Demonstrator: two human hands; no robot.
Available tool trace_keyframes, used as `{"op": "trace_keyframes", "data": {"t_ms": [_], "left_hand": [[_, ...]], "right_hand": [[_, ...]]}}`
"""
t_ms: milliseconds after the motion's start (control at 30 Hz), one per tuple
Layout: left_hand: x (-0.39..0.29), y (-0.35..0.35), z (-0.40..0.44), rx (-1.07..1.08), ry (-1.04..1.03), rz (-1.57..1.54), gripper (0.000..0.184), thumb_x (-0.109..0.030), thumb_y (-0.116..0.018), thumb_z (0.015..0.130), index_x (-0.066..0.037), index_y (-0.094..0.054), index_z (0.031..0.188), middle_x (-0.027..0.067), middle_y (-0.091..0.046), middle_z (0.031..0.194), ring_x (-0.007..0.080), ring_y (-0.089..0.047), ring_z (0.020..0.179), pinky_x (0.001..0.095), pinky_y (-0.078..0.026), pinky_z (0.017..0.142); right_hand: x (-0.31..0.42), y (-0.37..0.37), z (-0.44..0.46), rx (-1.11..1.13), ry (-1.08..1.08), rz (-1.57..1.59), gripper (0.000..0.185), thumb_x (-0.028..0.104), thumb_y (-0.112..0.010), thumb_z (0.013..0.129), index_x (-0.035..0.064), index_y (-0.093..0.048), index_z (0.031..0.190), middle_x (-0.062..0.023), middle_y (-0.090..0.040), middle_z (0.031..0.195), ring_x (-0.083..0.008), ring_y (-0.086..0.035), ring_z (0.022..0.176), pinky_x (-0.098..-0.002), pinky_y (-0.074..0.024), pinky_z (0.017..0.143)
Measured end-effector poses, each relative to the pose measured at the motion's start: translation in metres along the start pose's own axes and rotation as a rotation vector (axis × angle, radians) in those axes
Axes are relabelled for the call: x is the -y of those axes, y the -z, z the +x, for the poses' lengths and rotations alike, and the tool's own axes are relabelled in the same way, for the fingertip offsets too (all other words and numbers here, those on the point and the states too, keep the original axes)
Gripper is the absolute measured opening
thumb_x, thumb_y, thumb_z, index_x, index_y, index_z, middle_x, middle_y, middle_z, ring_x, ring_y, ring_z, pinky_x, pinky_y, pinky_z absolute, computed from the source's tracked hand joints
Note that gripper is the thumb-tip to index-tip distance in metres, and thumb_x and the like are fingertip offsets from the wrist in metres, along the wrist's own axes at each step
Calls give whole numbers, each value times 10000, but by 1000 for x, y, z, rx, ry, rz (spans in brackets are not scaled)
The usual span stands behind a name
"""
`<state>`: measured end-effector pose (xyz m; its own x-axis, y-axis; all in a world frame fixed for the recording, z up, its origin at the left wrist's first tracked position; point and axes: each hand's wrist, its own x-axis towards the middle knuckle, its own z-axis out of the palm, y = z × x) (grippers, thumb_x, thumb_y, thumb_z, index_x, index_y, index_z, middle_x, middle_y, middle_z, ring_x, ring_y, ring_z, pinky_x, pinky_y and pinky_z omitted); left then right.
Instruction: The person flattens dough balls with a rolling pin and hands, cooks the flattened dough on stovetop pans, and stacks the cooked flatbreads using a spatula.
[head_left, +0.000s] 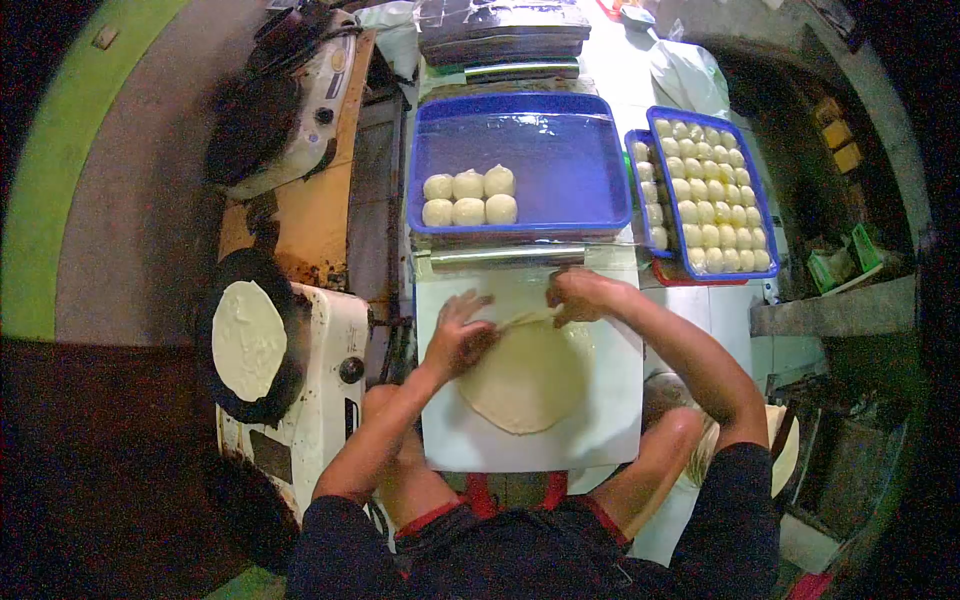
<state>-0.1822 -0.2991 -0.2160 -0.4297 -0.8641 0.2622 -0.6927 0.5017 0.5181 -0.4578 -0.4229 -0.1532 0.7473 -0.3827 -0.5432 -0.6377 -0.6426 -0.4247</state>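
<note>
A thin round dough sheet [525, 390] lies on the white board [610, 430] in front of me, its far edge raised and wrinkled. My right hand [582, 296] has its fingers curled down and pinched on that far edge, at the right. At the upper left of the sheet is my left hand [462, 335], its fingers apart and its thumb side touching the raised edge. Just beyond both hands, a shiny metal roller [505, 257] lies across the board.
Several dough balls sit in a blue tray [570, 190] beyond the board. Another blue tray [772, 245], full of dough balls, is at the right. On the left, a flatbread [248, 340] lies on a black pan [295, 350] over a white stove [330, 330].
</note>
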Motion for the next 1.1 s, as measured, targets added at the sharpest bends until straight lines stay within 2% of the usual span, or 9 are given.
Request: {"op": "trace_keyframes", "data": {"t_ms": [67,133,267,467,600,667,900,1000,1100], "left_hand": [[-9,-13,-10,-71,-48,-20,170,-174,-693,909,-94,-625,1043,149,-661,1222,340,-604,1204,529,-419,1040],[-36,-7,-20,10,408,-343,162,-180,-626,967,-74,-582,1083,163,-672,1079,355,-655,1068,512,-477,910],[-57,-3,-24,-139,619,-474,253,-268,-473,1054,-41,-494,1163,204,-615,829,381,-657,779,482,-499,719],[-53,-18,-60,89,778,-818,311,-326,-431,1060,-42,-465,1182,61,-529,1027,152,-491,973,326,-447,807],[-67,-10,-99,436,852,-1053,265,-276,-469,1033,-53,-547,1152,50,-582,941,165,-565,842,328,-494,748],[-93,14,-113,468,997,-1388,271,-238,-519,995,-36,-618,1146,71,-669,930,200,-662,805,362,-548,705],[-134,152,-273,84,605,-1393,476,-391,-612,958,-91,-566,1325,95,-674,1207,203,-650,1064,374,-508,970],[-179,284,-305,37,1351,-1485,372,-334,-562,994,-108,-598,1286,56,-652,1219,170,-634,1055,358,-517,935],[-150,350,-417,-415,1163,-1119,274,-301,-543,1013,-99,-658,1157,14,-666,1008,138,-636,887,334,-540,800]], "right_hand": [[-12,1,0,38,248,438,402,345,-774,859,35,-699,1104,-114,-700,1079,-245,-651,1033,-394,-518,883],[-21,-16,1,284,282,1010,474,345,-762,887,0,-631,1185,-79,-656,1191,-176,-585,1087,-348,-484,903],[-3,-53,-20,227,232,1427,932,269,-714,913,63,-116,1597,-152,-282,1605,-250,-253,1472,-437,-207,1207],[58,-60,-65,275,237,1294,878,6,-642,901,121,-147,1617,-156,-455,1485,-166,-507,1225,-344,-401,1051],[106,-43,-84,320,249,1138,836,-34,-607,921,125,-169,1615,-131,-520,1426,-151,-550,1152,-316,-426,1016],[135,-27,-89,420,167,1121,823,-13,-626,908,132,-213,1605,-134,-380,1550,-209,-429,1326,-347,-350,1109],[323,32,-34,643,290,798,808,63,-684,901,123,-263,1588,-142,-386,1564,-241,-381,1410,-385,-280,1177],[419,37,28,553,534,476,823,12,-682,887,93,-256,1586,-112,-406,1549,-193,-359,1415,-349,-281,1176],[540,59,69,349,843,153,761,50,-696,874,81,-346,1549,-145,-516,1449,-221,-479,1299,-347,-367,1107]]}}
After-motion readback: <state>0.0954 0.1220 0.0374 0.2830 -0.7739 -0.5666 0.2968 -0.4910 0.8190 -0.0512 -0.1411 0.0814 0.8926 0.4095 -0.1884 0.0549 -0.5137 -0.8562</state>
